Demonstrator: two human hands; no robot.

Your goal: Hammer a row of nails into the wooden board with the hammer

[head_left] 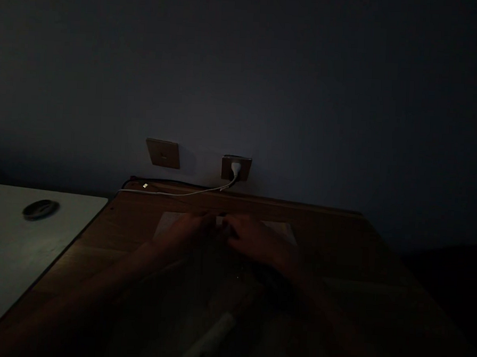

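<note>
The picture is very dark. My left hand (190,229) and my right hand (246,233) come close together over a pale flat sheet or board (286,231) on the wooden table (331,231). Both have their fingers curled inward, closed on something too dark to make out. Below them lies a dark, unclear mass. A pale, long object (212,337) slants up from the bottom edge toward the middle; what it is cannot be told.
On the wall, a white plug (236,169) sits in the right socket plate (245,171); another plate (163,153) is to its left. A white cable (181,194) runs along the table's back edge. At left, a white surface (3,241) bears a dark round object (40,209).
</note>
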